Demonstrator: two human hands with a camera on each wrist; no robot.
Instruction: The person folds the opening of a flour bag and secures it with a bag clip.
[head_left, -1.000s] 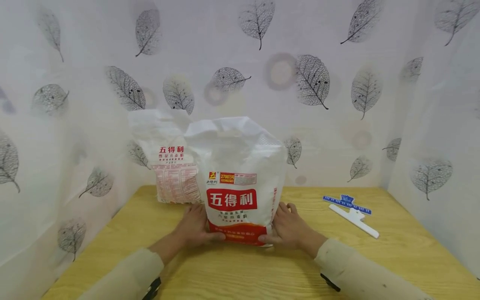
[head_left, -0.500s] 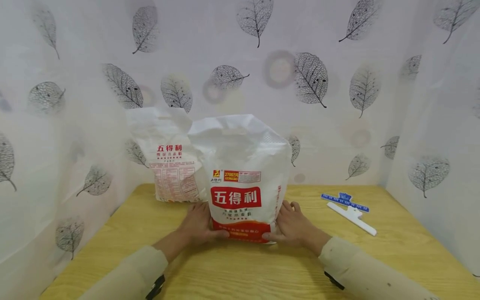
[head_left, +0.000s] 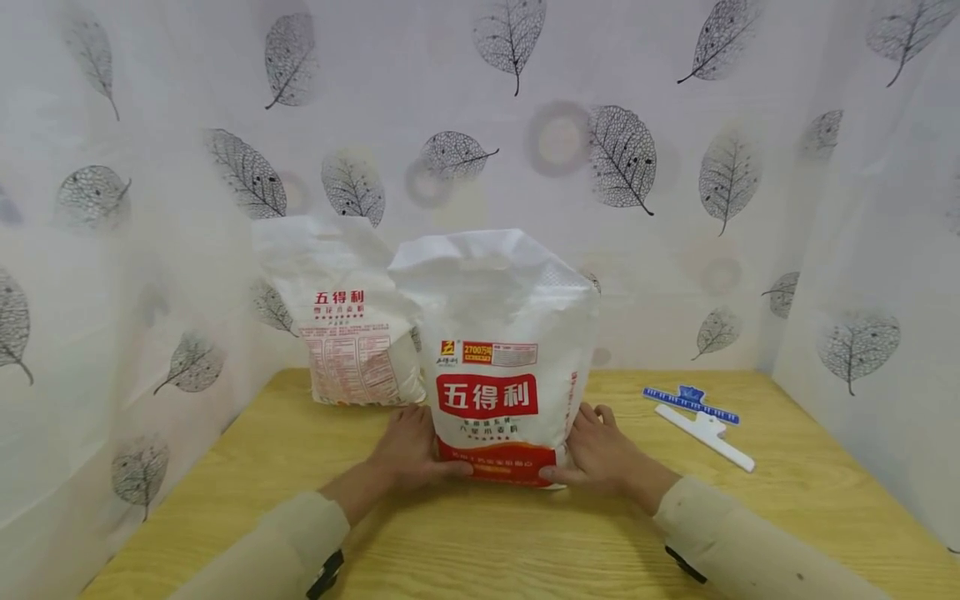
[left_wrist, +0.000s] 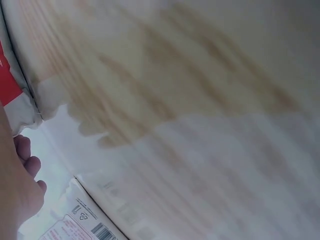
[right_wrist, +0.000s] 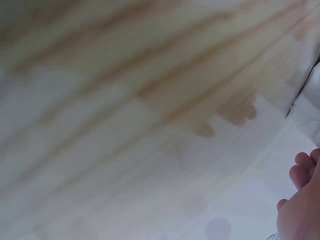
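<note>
Both hands frame the base of the front flour bag (head_left: 498, 358), which stands upright on the wooden worktop (head_left: 525, 542), just ahead of a second flour bag (head_left: 341, 321) that leans near the leaf-patterned backdrop (head_left: 675, 125). The left hand (head_left: 408, 446) has its grip on the bag's lower left side, thumb laid across the red band and fingers along the side; the right hand (head_left: 600, 450) grips the lower right side the same way. The wrist views are blurred and show only fingers beside the packaging. The step in hand looks like positioning and steadying the bag from both sides. A blue and white sealing clip (head_left: 701, 425) lies well apart to the right; any next move calls for even pressure, since the tall crumpled top could tip the bag.
</note>
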